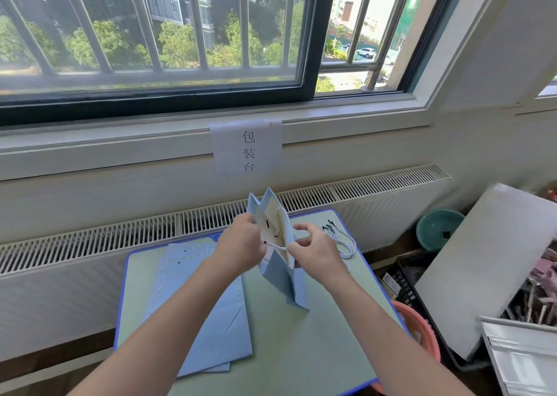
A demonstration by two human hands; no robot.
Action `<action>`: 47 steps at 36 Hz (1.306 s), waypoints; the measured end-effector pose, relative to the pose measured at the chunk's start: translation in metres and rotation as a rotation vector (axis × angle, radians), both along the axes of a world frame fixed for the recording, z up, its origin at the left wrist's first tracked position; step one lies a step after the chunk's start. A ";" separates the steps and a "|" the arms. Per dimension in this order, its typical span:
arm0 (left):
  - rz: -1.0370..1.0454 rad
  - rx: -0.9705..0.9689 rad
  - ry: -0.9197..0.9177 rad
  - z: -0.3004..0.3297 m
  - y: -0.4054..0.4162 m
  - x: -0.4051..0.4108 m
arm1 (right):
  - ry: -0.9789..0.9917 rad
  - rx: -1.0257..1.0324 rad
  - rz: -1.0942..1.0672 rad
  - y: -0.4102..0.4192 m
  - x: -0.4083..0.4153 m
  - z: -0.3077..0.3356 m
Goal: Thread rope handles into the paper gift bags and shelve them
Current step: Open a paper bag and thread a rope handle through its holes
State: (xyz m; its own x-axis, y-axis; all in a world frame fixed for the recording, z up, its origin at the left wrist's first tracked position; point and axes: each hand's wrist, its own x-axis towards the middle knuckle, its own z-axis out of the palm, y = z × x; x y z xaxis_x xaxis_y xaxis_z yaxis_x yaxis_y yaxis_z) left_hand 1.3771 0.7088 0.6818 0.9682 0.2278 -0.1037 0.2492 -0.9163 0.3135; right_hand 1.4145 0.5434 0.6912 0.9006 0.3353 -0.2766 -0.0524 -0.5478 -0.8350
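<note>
- Head view: an opened light-blue paper gift bag (283, 278) stands upright on the green bench (319, 344), between the two hands.
- The left hand (241, 249) grips the bag's left wall near the rim, fingers curled round the paper.
- The right hand (316, 252) pinches a white rope handle (278, 247) at the bag's mouth; the rope spans the opening towards the left hand.
- Loose rope handles (345, 241) with black tips lie on the bench just behind the right hand.
- A stack of flat blue bags (211, 329) lies on the bench, left of the standing bag.
</note>
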 end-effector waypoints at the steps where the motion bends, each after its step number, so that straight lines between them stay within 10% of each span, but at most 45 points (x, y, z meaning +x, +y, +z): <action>1: -0.021 0.015 -0.055 -0.004 0.002 0.000 | -0.002 0.009 0.006 0.000 0.000 0.000; 9: 0.189 -0.529 -0.023 0.005 -0.003 -0.001 | -0.016 0.069 0.025 0.002 0.001 -0.008; 24: 0.196 -0.441 -0.043 0.015 0.000 -0.001 | 0.609 0.972 -0.630 -0.005 0.030 -0.022; 42: 0.280 -0.548 -0.078 0.011 0.011 -0.006 | 0.611 0.590 -0.601 -0.012 0.024 -0.055; 47: 0.273 -0.568 -0.106 0.013 0.005 -0.006 | 0.429 0.173 -0.318 -0.015 0.027 -0.062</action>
